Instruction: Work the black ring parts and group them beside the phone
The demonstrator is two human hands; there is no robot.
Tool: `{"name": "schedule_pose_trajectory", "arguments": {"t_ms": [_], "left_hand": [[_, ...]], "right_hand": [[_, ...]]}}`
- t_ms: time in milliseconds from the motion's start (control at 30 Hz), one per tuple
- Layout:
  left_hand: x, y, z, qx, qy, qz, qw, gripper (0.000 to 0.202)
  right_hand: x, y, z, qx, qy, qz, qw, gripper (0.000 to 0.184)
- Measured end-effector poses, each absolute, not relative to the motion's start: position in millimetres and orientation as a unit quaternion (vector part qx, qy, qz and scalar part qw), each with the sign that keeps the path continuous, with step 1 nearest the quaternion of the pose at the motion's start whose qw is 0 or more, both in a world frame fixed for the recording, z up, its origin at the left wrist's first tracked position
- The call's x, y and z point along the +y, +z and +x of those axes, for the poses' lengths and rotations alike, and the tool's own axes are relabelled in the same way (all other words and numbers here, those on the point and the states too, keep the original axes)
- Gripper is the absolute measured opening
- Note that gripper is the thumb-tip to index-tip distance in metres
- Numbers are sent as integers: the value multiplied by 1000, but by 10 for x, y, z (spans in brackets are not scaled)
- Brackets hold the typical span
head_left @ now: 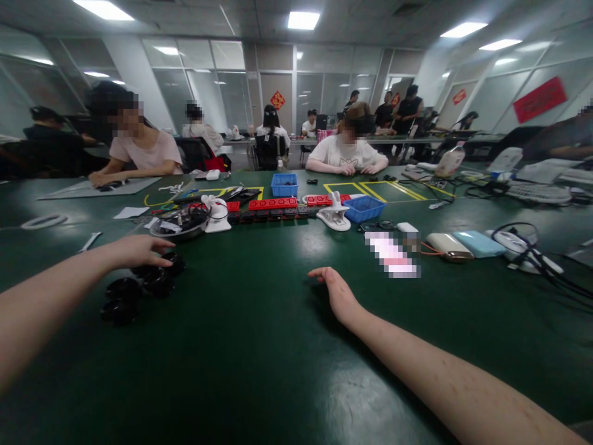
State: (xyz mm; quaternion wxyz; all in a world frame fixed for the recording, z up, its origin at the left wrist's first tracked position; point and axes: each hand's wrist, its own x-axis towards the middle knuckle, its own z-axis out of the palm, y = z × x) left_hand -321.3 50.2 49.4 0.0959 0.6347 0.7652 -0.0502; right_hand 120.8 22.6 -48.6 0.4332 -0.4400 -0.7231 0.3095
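Note:
My left hand (pixel 136 250) reaches out over a cluster of black round parts (pixel 139 287) on the green table (pixel 259 346). Its fingers are stretched forward, resting on or just above the farthest black part, gripping nothing that I can see. My right hand (pixel 336 290) rests on the bare table surface near the middle. Its fingers are loosely curled downward with nothing in them. The black parts lie left of centre, several of them close together.
A metal bowl (pixel 178 224) with small parts stands beyond my left hand. Red power strips (pixel 273 204), two blue bins (pixel 364 208), white clamps (pixel 334 216), power banks (pixel 448 245) and cables (pixel 528 247) lie farther out. Other people sit at the table's far side.

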Motion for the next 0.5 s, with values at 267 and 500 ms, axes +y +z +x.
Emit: {"name": "schedule_pose_trajectory", "arguments": {"t_ms": [267,500], "left_hand": [[577,554,-2985,757,-127,635,86,32],[676,543,-2546,706,-122,691,90,26]], "right_hand": [[219,-478,1208,-725,313,-438,429,60],[231,-492,1198,-722,316,-435,437,58]]}}
